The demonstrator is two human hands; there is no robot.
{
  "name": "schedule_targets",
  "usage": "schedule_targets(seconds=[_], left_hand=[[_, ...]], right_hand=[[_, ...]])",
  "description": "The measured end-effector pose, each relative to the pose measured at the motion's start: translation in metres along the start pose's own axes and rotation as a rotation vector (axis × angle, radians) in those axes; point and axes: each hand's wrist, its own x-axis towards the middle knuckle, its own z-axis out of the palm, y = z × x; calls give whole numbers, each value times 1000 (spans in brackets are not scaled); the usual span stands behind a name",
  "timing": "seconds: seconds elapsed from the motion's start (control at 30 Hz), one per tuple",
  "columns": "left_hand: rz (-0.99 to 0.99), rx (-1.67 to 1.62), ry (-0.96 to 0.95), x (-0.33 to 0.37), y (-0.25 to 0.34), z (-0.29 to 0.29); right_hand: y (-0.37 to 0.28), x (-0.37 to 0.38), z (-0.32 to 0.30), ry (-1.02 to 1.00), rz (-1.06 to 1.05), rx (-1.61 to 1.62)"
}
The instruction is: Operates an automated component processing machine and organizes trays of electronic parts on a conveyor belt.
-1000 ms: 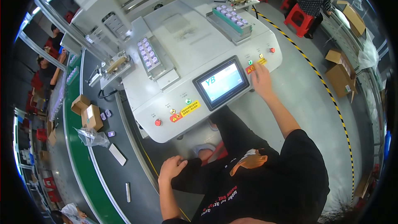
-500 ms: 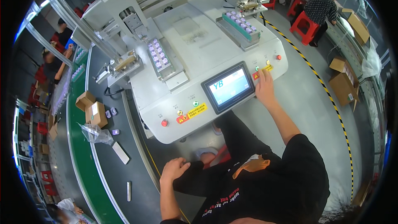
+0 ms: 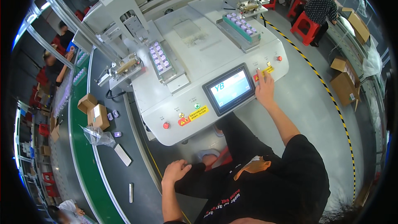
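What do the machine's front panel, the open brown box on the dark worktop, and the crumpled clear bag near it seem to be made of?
Front panel: probably metal with pale, satin paint, being smooth and faintly reflective; plastic remains possible.
Open brown box: most likely cardboard, matt, with creased, folded-out flaps.
Crumpled clear bag: apparently thin plastic film, glossy; it wrinkles, and the dark worktop shows through.

Factory with green conveyor belt [image 3: 86, 161]
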Motion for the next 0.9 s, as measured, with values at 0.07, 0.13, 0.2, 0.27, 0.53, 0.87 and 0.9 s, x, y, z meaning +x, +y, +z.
schedule_targets(seconds=[0.07, 0.13, 0.2, 0.27, 0.53, 0.87, 0.9], left_hand=[[3, -6, 6, 0, -1, 0], [0, -4, 1, 0, -3, 2], [5, -5, 0, 1, -1, 0], [8, -3, 1, 1, 0, 0], [22, 7, 4, 1, -5, 1], [23, -7, 2, 2, -7, 3], [27, -6, 6, 3, -7, 3]], right_hand=[[2, 3, -5, -116, 44, 40], [1, 7, -11, -143, 36, 50], [5, 7, -14, -167, 29, 53], [6, 4, -13, -157, 6, 51], [6, -4, -9, -223, 44, 78], [1, -3, -10, -218, 80, 46], [0, -3, -10, -218, 80, 46]])
